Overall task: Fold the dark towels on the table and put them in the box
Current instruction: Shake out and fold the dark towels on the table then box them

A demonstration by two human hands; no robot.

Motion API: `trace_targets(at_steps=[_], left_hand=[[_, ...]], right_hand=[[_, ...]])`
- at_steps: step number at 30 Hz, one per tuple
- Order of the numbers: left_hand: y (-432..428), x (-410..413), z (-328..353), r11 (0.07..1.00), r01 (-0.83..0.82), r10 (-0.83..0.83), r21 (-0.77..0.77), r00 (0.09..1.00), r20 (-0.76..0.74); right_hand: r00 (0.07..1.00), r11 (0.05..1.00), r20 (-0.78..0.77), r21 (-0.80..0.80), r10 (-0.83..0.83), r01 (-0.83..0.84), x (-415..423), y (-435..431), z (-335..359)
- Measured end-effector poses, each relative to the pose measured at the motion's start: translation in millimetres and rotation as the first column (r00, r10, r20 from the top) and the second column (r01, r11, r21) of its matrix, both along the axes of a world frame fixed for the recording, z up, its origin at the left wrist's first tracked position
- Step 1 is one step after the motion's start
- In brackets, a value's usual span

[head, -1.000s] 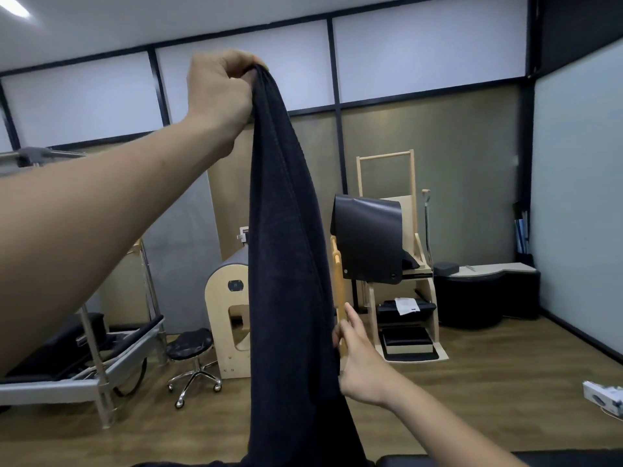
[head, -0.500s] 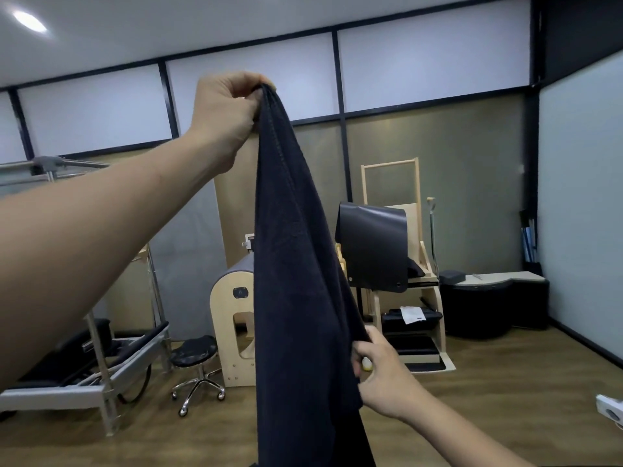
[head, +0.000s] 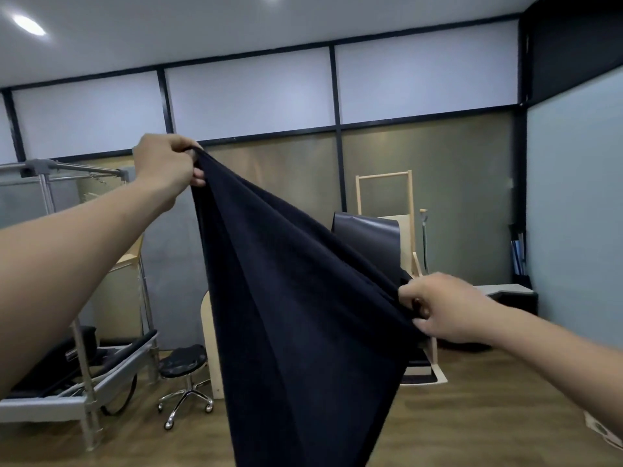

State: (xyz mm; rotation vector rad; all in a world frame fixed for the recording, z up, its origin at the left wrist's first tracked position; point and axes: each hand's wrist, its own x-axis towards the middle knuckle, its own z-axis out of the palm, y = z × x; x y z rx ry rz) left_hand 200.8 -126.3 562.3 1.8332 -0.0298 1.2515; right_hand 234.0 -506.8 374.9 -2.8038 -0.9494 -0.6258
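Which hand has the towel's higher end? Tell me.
The left hand, gripping the dark towel at its topmost point; the right hand pinches the edge lower and farther right.

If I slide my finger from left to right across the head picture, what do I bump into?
metal frame → left hand → dark towel → right hand

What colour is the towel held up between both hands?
Plain dark navy, nearly black, towel; the head view shows it.
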Motion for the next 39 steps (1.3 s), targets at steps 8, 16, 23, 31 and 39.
trace_targets(at_steps=[8,16,23,31,39], left_hand=[[26.1,11.6,-1.8,0.996,-0.059,0.065,0.069,0.993,-0.098],[19.7,22.7,27.7,1.000,-0.018,0.018,-0.011,1.000,-0.005],[-4.6,19.3,57.4,0.999,-0.015,0.012,0.037,0.996,0.084],[-34.8,18.1,114.4,0.984,0.029,-0.054,0.178,0.989,0.138],[-28.9,33.8,140.2,0.967,-0.031,-0.011,0.253,0.987,0.161]], right_hand=[[0.958,0.823,0.203,-0.494,-0.202,0.278,-27.3,-28.1,104.5],[0.801,0.868,0.363,0.046,-0.475,0.494,-5.7,-68.6,246.7],[0.670,0.840,0.510,0.368,-0.540,0.398,-17.7,-96.6,291.0],[0.567,0.749,0.491,0.483,-0.661,0.454,-36.2,-119.1,325.6],[0.531,0.751,0.530,0.459,-0.661,0.475,-21.4,-135.7,337.3]])
